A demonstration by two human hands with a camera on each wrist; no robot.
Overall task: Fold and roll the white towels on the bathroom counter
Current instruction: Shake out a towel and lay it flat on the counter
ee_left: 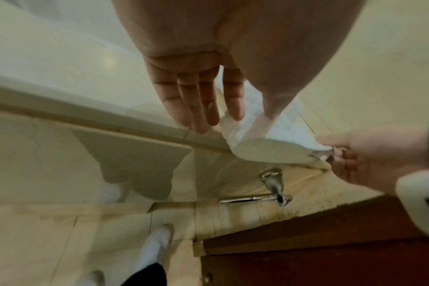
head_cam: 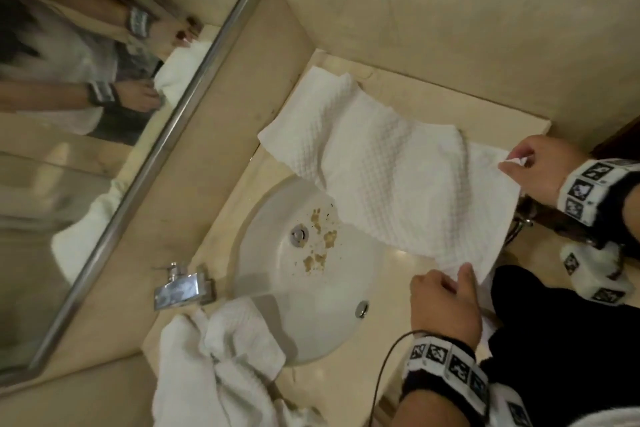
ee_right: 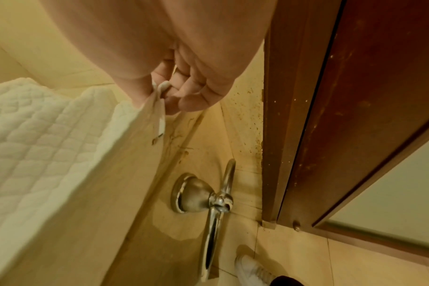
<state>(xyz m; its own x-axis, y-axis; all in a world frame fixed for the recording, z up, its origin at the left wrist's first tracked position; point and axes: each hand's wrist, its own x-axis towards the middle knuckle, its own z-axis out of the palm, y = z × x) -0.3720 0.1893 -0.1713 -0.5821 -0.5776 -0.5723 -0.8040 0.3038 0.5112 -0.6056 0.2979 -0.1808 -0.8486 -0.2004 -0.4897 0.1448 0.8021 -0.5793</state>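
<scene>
A white waffle towel (head_cam: pixel 381 166) lies spread across the counter (head_cam: pixel 415 97) and over the sink's far right edge. My right hand (head_cam: pixel 516 163) pinches its far right corner between thumb and fingers, as the right wrist view shows (ee_right: pixel 160 91) beside the quilted cloth (ee_right: pixel 37 125). My left hand (head_cam: pixel 460 274) holds the near corner, thumb on top. In the left wrist view it pinches the towel (ee_left: pixel 269 152) edge with thumb and forefinger (ee_left: pixel 252 116), the other fingers straight. The edge between both hands hangs lifted past the counter's front.
A second white towel (head_cam: pixel 214 357) lies crumpled by the sink's (head_cam: pixel 277 322) near left rim, beside the chrome faucet (head_cam: pixel 183 288). Brown crumbs dot the basin. A mirror (head_cam: pixel 86 149) runs along the left. Below the counter sit a towel bar (ee_right: pixel 216 203) and a wooden door (ee_right: pixel 355 116).
</scene>
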